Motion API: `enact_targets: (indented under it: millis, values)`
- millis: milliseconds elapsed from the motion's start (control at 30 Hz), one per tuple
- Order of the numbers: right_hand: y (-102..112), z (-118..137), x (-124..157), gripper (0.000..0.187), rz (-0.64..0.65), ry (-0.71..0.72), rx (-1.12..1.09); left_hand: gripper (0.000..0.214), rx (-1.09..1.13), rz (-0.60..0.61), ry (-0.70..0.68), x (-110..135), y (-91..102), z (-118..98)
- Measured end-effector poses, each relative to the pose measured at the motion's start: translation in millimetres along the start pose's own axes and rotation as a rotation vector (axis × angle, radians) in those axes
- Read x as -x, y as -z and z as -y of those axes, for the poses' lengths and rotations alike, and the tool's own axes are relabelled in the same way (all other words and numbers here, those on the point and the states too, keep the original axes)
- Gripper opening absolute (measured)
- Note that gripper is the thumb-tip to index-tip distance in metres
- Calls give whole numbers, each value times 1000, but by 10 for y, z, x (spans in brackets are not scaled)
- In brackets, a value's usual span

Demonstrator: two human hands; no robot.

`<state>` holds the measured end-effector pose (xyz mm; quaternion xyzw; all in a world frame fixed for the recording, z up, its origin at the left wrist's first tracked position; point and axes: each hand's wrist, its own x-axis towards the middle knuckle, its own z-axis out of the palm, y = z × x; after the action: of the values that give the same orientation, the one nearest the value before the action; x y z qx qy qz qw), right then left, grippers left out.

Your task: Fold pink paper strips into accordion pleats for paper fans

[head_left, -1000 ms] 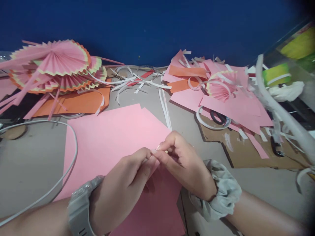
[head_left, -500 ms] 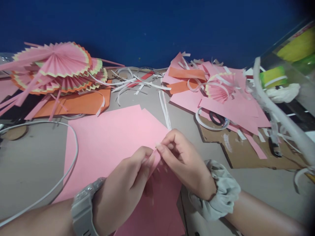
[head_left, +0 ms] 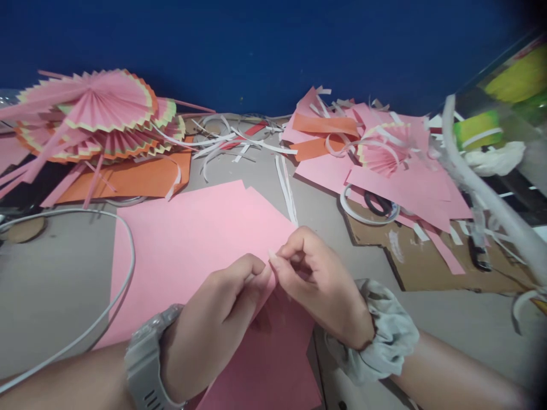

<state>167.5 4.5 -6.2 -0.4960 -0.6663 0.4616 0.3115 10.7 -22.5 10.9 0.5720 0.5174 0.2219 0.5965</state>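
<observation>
A large pink paper sheet (head_left: 188, 245) lies on the grey table in front of me. My left hand (head_left: 213, 324), with a grey watch on its wrist, has its fingers pinched on the sheet's right edge. My right hand (head_left: 316, 285), with a grey scrunchie on its wrist, is curled and pinches the same edge, fingertip to fingertip with the left. The part of the paper held between the fingers is hidden by them.
Folded pink paper fans (head_left: 98, 114) and orange paper (head_left: 128, 179) lie at the back left. White paper strips (head_left: 239, 145) litter the back middle. Pink and orange scraps (head_left: 376, 159), a tape ring (head_left: 367, 208) and cardboard (head_left: 427, 256) lie right. A white cable (head_left: 106, 302) curves at left.
My hands stay joined at the paper's edge; the right fingertips have shifted slightly left along it, and a thin pale strip seen between the fingers earlier no longer shows.
</observation>
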Motion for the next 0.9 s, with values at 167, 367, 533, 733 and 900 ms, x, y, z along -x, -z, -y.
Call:
enact_targets:
  millis: [167, 367, 533, 733, 900]
  values:
    - [22, 51, -21, 7, 67, 82, 126, 29, -76, -3, 9, 0, 17, 10]
    - [22, 46, -23, 11, 24, 86, 205, 29, -55, -3, 7, -16, -6, 2]
    - [21, 34, -7, 12, 23, 74, 260, 28, -62, 4, 10, -14, -8, -15]
    - [20, 47, -8, 14, 59, 51, 375, 28, -77, -8, 15, -8, 13, -42]
    - [-3, 52, 2, 12, 32, 50, 304, 23, -91, -11, -4, -11, 17, -34]
